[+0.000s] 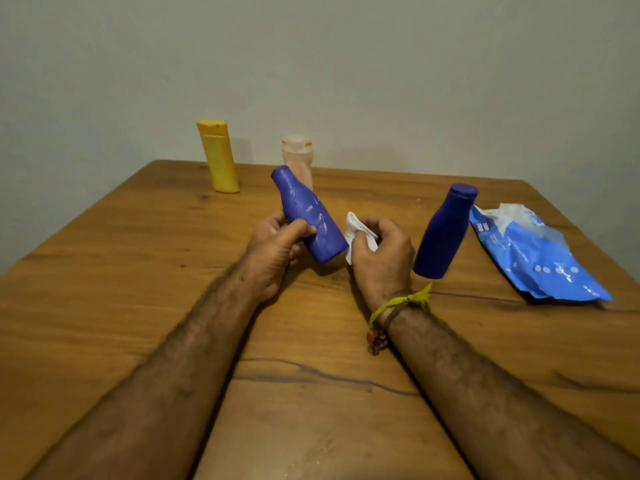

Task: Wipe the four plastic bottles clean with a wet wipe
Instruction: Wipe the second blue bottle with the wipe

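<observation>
progress: judged mid-task; one bottle is being wiped, none can be called finished
held bottle: glossy blue plastic bottle with tapered neck [309,215], frame centre, tilted, gripped by the left hand [273,251]; pale streaks are seen on it
wipe: crumpled white wet wipe [356,233] is pinched in the right hand [381,258], beside the bottle base
others: matte dark blue capped bottle [445,232] right of centre; flat yellow plastic bottle [218,155] and pale peach bottle [298,157], upper left, all upright
pack: crinkled blue film wipe pack [533,254], right, on the wooden table [311,393]

A brown wooden worktop [138,289] with dark grain lines carried a tall yellow plastic bottle [219,156] and a pale peach plastic bottle [297,157] near its far edge, upright. A dark blue plastic bottle [445,232] stood right of centre, beside a crumpled blue wet-wipe packet [533,254].
</observation>
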